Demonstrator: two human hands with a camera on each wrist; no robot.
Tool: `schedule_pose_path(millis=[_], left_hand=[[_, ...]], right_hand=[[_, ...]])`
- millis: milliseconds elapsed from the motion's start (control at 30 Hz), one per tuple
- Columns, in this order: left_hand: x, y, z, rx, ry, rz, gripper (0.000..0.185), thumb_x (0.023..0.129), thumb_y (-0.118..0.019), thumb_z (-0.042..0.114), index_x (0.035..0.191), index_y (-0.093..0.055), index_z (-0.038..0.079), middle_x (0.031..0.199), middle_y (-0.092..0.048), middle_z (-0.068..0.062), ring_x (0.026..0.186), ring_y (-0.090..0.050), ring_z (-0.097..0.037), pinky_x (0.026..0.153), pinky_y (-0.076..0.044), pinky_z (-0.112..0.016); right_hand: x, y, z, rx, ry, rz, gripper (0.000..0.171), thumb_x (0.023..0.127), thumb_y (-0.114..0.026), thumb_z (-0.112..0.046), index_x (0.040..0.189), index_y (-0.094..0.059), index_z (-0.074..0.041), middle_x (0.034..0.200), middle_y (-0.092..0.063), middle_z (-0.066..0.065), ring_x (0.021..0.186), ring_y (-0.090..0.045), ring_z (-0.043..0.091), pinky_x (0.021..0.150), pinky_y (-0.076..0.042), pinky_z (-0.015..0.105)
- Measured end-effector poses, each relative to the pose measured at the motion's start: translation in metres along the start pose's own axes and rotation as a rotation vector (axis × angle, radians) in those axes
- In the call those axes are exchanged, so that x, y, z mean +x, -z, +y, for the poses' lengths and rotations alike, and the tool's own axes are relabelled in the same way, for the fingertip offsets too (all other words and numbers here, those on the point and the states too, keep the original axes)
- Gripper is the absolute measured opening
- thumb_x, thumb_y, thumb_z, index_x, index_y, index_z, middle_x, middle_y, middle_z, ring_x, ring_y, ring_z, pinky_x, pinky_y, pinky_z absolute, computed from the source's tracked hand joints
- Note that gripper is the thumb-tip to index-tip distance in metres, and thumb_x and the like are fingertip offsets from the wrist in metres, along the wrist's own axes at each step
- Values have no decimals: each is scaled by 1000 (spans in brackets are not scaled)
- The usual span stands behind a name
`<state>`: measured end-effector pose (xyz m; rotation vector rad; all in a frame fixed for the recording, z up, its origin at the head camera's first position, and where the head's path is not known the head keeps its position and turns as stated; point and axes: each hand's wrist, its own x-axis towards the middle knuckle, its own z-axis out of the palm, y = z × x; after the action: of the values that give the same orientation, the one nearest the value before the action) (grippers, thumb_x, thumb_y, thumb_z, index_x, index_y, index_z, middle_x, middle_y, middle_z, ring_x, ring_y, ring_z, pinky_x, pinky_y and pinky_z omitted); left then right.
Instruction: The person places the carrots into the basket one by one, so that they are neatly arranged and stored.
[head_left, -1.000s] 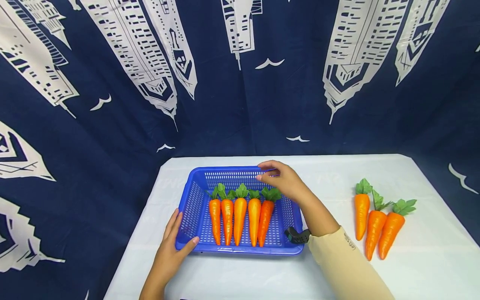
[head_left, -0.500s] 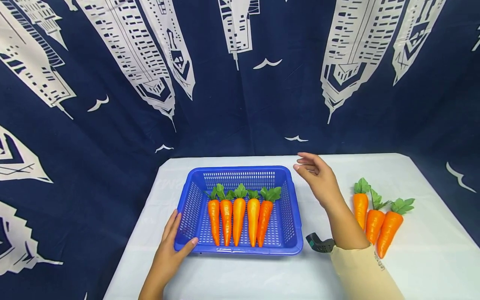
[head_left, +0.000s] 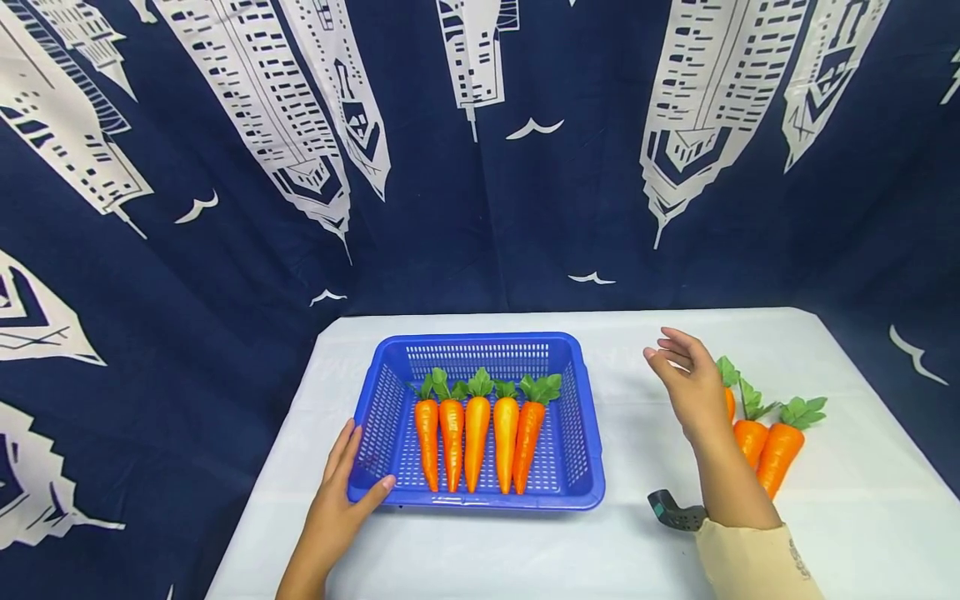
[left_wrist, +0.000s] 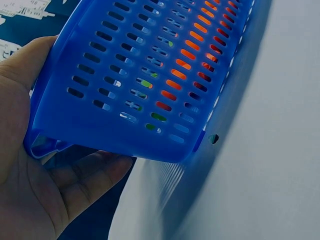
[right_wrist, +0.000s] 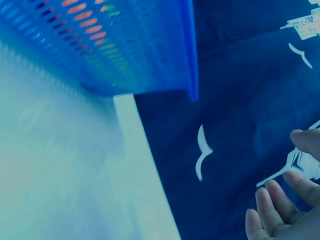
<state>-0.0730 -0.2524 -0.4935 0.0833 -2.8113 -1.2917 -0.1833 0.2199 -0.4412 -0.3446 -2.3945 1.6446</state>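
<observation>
The fingers [head_left: 672, 350] of the right hand [head_left: 688, 385] are spread, holding nothing, above three carrots [head_left: 780, 447] right of the basket [head_left: 587, 454]. Five carrots [head_left: 477, 433] are laid inside; its near-left corner is gripped by the left hand [head_left: 341, 500].

You find no text you can read here: the small dark print on the beige sleeve [head_left: 795, 560] near your right wrist is too tiny and blurred to make out.
</observation>
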Motion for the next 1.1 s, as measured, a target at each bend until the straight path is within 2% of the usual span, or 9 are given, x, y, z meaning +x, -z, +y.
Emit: schedule_pose_path(millis=[100,200,367,600,700,867,1100], left_hand=[[0,0,0,2,5,-2,92,91,-75,41,163,-21,22,172,-5,11,158,-13,-37,118,-19,-72],[-1,0,0,12,5,-2,92,91,-74,42,163,-22,22,172,-6,6,158,-13,-38,118,-19,-73],[-1,1,1,21,1,-6,91,92,-73,42,163,-22,20,172,-7,4,157,-13,-39,117,-19,-73],[-1,1,2,14,-11,-1,90,91,-74,42,163,-22,21,172,-6,9,157,-14,-39,117,-19,-73],[-1,1,2,18,-12,2,90,91,-74,42,163,-22,21,172,-6,9,157,-14,-39,117,-20,-73],[-1,2,3,18,-15,3,90,92,-74,42,163,-22,20,172,-6,8,158,-14,-38,118,-19,-73],[-2,2,4,14,-15,0,90,92,-73,43,163,-22,20,172,-6,9,158,-14,-38,118,-19,-73]], right_hand=[[1,7,9,-10,-57,17,66,98,-63,-45,154,-41,-18,152,-48,14,135,-51,23,111,-48,38],[1,14,18,-1,-113,27,69,98,-62,-46,156,-37,-19,159,-40,13,147,-39,34,118,-38,54],[5,23,34,-21,-172,39,70,100,-57,-48,159,-33,-18,164,-28,14,151,-30,37,121,-31,57],[12,33,52,-89,-234,63,70,102,-51,-49,160,-30,-16,166,-25,15,153,-26,41,123,-25,60],[13,35,57,-84,-261,66,71,102,-50,-49,160,-28,-17,168,-22,14,154,-22,41,123,-24,61],[14,37,63,-80,-265,79,71,102,-50,-49,161,-28,-16,168,-19,15,155,-19,42,123,-25,60],[14,40,70,-79,-277,88,69,103,-48,-48,161,-27,-17,169,-17,14,156,-15,40,126,-18,60]])
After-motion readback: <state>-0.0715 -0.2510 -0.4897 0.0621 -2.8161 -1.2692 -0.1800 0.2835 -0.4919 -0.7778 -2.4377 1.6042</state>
